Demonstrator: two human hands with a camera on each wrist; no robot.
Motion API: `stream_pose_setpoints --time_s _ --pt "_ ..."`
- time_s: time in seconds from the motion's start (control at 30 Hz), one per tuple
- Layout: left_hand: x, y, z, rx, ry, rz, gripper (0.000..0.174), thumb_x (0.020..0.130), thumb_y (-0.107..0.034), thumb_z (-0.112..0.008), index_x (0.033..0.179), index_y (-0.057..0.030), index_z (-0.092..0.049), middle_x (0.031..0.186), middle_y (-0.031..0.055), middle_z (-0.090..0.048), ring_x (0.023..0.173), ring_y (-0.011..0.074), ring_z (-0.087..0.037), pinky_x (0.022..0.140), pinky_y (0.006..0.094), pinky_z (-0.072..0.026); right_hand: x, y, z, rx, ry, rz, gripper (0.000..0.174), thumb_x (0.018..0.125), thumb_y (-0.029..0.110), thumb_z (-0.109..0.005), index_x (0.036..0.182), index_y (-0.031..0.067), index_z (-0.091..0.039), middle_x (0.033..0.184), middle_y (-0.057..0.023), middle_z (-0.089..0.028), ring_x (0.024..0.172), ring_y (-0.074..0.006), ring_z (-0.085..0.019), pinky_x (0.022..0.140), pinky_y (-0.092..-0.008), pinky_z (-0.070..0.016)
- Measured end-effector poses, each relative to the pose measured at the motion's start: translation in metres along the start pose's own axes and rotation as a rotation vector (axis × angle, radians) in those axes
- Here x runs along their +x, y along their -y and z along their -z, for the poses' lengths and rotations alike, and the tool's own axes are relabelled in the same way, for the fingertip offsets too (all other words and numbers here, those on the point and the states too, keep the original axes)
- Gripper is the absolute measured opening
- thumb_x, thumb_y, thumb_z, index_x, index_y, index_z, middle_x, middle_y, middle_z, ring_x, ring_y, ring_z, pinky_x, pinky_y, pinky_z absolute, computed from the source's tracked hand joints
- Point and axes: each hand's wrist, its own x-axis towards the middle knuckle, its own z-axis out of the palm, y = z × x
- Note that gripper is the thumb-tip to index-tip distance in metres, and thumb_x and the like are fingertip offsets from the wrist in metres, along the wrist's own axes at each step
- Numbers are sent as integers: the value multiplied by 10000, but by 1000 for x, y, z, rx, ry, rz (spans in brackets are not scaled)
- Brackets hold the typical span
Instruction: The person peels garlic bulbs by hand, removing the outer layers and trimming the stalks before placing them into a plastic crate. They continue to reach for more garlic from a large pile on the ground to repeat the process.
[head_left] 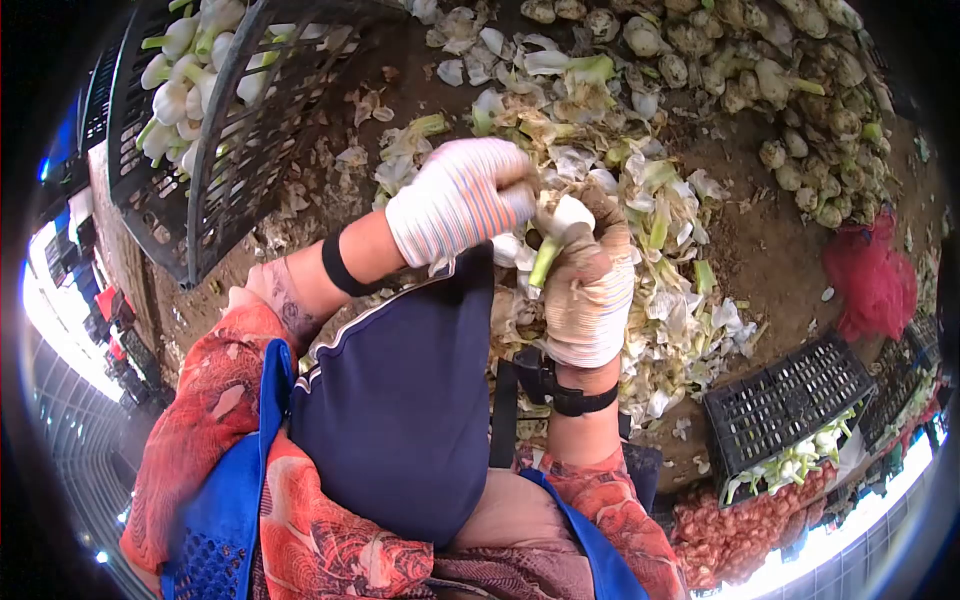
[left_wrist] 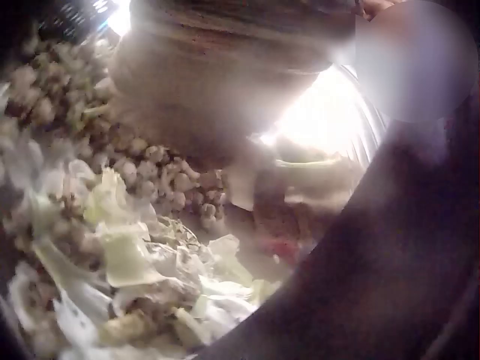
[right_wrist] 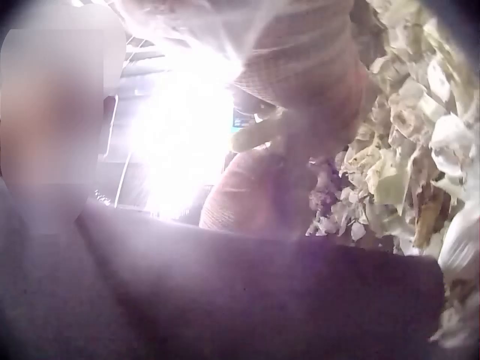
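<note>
Both hands wear whitish knit gloves with stained fingers, and they meet over a heap of peelings in the head view. My right hand (head_left: 590, 285) grips a garlic bulb (head_left: 572, 213) whose short cut green stem (head_left: 543, 262) points down toward the body. Just left of the bulb is my left hand (head_left: 465, 198), its fingers curled and their tips right at the bulb's side; I cannot tell whether they pinch any of its skin. In the right wrist view the pale stem (right_wrist: 255, 133) shows between gloved fingers. Glare and blur hide much in both wrist views.
Loose garlic skins (head_left: 665, 260) cover the dirt floor. Unpeeled garlic bulbs (head_left: 790, 90) are piled at the upper right. A black crate (head_left: 215, 170) of white bulbs stands at left, another black crate (head_left: 790, 395) at lower right, near a pink mesh bag (head_left: 875, 280). Dark cloth (head_left: 400, 400) covers the lap.
</note>
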Motion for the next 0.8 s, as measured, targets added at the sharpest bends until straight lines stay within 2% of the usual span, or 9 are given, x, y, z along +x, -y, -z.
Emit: stream_pose_setpoints --time_s 0.03,0.13,0.23,0.33,0.5,0.63,0.7,0.77,0.8 --pt "2 -7 5 -305 109 363 167 869 -79 -577 967 -4 -688 766 87 -662 695 151 -632 644 311 -512 0 -3 2 289 55 -11 449 900 147 -677 1260 -11 -461 1120 -143 -624 1014 -218 -636 901 -313 -511" --pt "1 -12 6 -625 93 539 208 897 -107 -610 1068 -6 -671 870 86 -687 784 122 -640 717 308 -534 3 2 7 219 27 -12 529 891 152 -656 1315 -17 -390 1132 -169 -617 1030 -251 -638 913 -357 -530" --pt "-6 -17 4 -60 36 42 419 830 -181 -728 1202 -16 -626 1066 139 -682 945 221 -682 823 328 -544 2 9 1 140 -44 46 489 905 96 -616 1328 -20 -398 1156 -172 -607 1015 -246 -632 910 -354 -534" --pt "-3 -22 7 124 156 -68 471 766 -158 -731 1206 -19 -636 1077 201 -667 970 377 -660 834 399 -545 1 10 -1 -395 -45 144 276 907 -16 -579 1181 15 -569 1075 -63 -618 937 -141 -581 858 -280 -495" --pt "-2 -13 5 184 235 -147 395 777 -106 -686 1160 -14 -657 1042 182 -676 909 371 -667 787 399 -548 2 11 12 -454 37 55 294 896 -1 -610 1186 17 -569 1075 -69 -612 964 -138 -578 868 -276 -490" --pt "-1 -8 1 130 189 -167 283 783 -64 -655 1058 -3 -689 963 171 -687 836 362 -667 739 390 -551 4 -4 23 -175 57 -34 341 892 30 -628 1222 21 -544 1082 -90 -628 980 -171 -612 874 -293 -505" --pt "-2 -2 -3 132 100 -194 203 815 -51 -624 996 5 -695 882 129 -695 763 300 -680 693 359 -548 4 -14 27 -8 71 -94 367 890 62 -642 1237 23 -533 1087 -101 -636 982 -191 -627 875 -306 -515" --pt "-2 -2 -4 -304 85 217 177 860 -59 -572 980 6 -685 847 65 -679 724 189 -664 664 317 -535 1 -24 31 435 246 -79 457 882 158 -682 1282 31 -501 1116 -130 -646 1000 -243 -649 876 -342 -535" --pt "0 -11 -1 -490 80 394 197 902 -103 -524 961 8 -675 834 34 -652 716 101 -611 653 278 -517 0 -22 24 444 205 -74 549 870 250 -717 1318 40 -477 1153 -146 -643 1020 -263 -651 871 -379 -549"
